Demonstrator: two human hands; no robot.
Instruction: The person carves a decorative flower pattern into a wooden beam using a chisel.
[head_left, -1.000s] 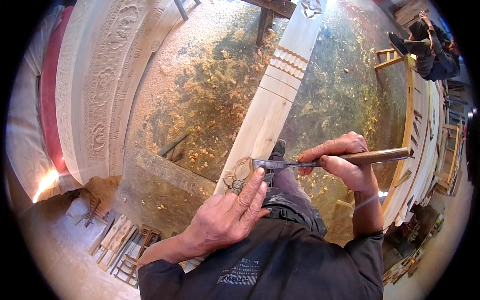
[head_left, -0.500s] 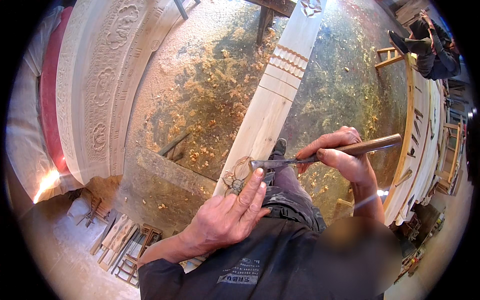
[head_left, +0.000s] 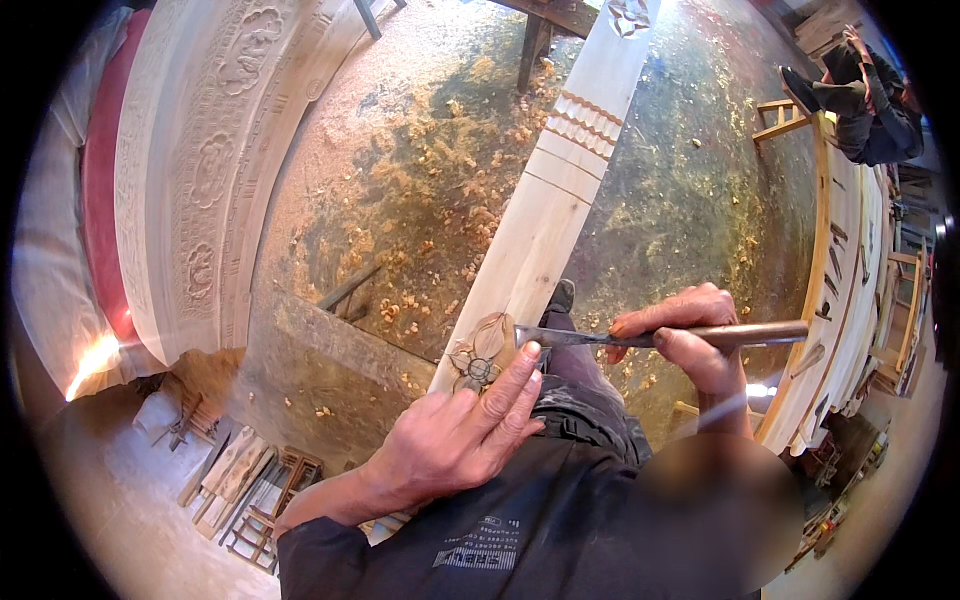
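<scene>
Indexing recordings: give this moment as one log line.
Right hand: grips chisel | Left hand: fingers near blade | Board: carved flower

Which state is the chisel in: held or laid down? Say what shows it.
The chisel is held: the right hand grips its handle, and a fingertip of the left hand is at its blade.

The pale wooden board (head_left: pixel 548 215) bears a carved flower (head_left: pixel 478 369) at its near end and wavy grooves (head_left: pixel 582 125) farther along. The brown-handled chisel (head_left: pixel 575 337) extends right of the board, its steel tip beside the flower.
</scene>
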